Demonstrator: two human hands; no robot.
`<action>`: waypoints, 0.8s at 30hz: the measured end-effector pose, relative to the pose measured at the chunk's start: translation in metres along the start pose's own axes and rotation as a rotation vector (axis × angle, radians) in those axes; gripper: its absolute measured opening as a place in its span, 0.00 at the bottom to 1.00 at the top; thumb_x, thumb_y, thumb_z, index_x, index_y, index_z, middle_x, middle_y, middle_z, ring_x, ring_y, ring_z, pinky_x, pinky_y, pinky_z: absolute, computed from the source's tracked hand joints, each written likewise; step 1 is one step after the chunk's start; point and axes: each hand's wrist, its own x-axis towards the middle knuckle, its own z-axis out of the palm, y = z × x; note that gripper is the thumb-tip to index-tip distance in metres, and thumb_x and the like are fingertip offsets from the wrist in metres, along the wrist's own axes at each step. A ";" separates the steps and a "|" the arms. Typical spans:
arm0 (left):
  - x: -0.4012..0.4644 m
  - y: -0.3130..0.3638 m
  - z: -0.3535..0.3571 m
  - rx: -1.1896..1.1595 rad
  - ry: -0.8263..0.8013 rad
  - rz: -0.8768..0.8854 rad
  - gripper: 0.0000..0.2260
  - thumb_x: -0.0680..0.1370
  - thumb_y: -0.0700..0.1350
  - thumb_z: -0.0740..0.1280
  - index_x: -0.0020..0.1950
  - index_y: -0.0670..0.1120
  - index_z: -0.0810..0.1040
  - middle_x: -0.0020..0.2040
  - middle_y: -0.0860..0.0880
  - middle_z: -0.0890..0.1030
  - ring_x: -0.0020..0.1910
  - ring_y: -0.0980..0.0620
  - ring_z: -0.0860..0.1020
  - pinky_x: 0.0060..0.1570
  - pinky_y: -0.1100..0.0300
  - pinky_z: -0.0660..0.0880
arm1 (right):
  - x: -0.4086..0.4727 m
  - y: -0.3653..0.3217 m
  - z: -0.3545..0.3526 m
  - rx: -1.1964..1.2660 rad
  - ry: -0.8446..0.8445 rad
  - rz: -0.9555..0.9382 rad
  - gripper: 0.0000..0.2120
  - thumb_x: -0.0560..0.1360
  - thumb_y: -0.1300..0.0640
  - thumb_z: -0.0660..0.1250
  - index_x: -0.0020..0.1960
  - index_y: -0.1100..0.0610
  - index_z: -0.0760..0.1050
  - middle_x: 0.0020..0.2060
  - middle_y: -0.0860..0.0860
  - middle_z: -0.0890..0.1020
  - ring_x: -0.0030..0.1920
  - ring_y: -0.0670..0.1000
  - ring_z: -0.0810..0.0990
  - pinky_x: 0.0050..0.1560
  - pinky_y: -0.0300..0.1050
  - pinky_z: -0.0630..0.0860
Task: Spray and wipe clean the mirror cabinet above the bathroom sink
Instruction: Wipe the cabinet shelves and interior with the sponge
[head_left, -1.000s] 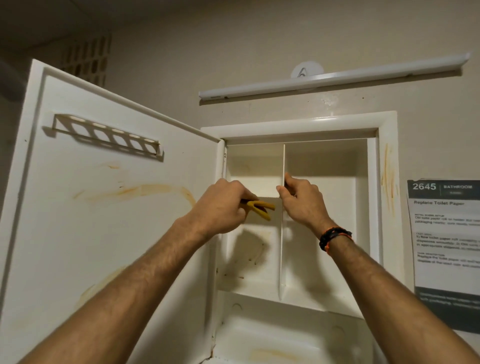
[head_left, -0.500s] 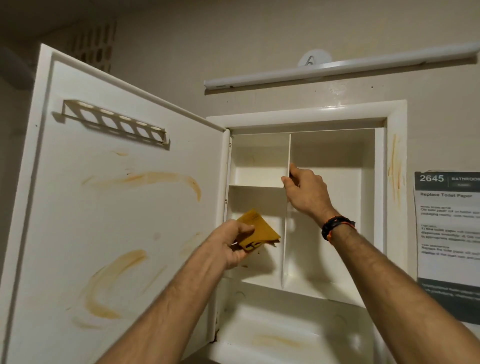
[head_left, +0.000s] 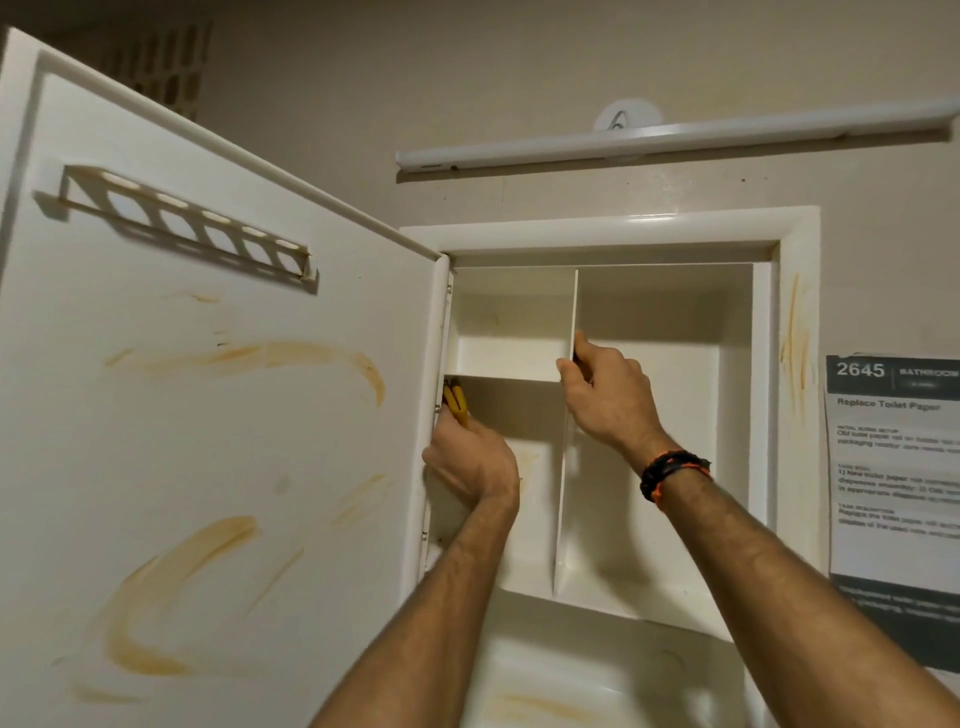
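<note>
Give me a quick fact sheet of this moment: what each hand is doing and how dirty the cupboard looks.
Left hand: holds yellow cloth at the hinge-side inner wall
Right hand: grips the vertical divider
Cabinet door: open, orange-brown smears on its inner face
Cabinet frame: orange streaks on right side
Wall notice: headed "Replace Toilet Paper"

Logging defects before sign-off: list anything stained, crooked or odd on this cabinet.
Orange-brown smears streak the inside of the open door, with more on the right frame and the bottom ledge. Nothing looks crooked or broken.
</note>
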 end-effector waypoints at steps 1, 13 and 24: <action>0.003 0.001 0.006 0.020 0.007 0.018 0.10 0.82 0.41 0.62 0.57 0.41 0.81 0.48 0.42 0.84 0.47 0.43 0.82 0.48 0.54 0.78 | 0.000 0.000 0.001 -0.007 0.003 -0.007 0.08 0.82 0.52 0.57 0.46 0.54 0.65 0.33 0.49 0.73 0.40 0.57 0.73 0.42 0.48 0.71; -0.008 -0.016 0.053 0.361 -0.170 0.256 0.09 0.79 0.40 0.61 0.55 0.40 0.78 0.52 0.42 0.82 0.51 0.43 0.79 0.48 0.51 0.76 | 0.004 0.008 0.005 -0.033 0.035 -0.058 0.07 0.82 0.51 0.56 0.52 0.53 0.70 0.33 0.47 0.71 0.39 0.56 0.72 0.41 0.45 0.66; -0.013 -0.039 0.039 0.412 -0.448 0.655 0.08 0.80 0.42 0.61 0.57 0.46 0.78 0.53 0.47 0.81 0.54 0.48 0.76 0.52 0.53 0.76 | 0.004 0.012 0.011 -0.056 0.076 -0.064 0.16 0.83 0.51 0.55 0.64 0.58 0.72 0.33 0.47 0.72 0.39 0.55 0.73 0.41 0.45 0.67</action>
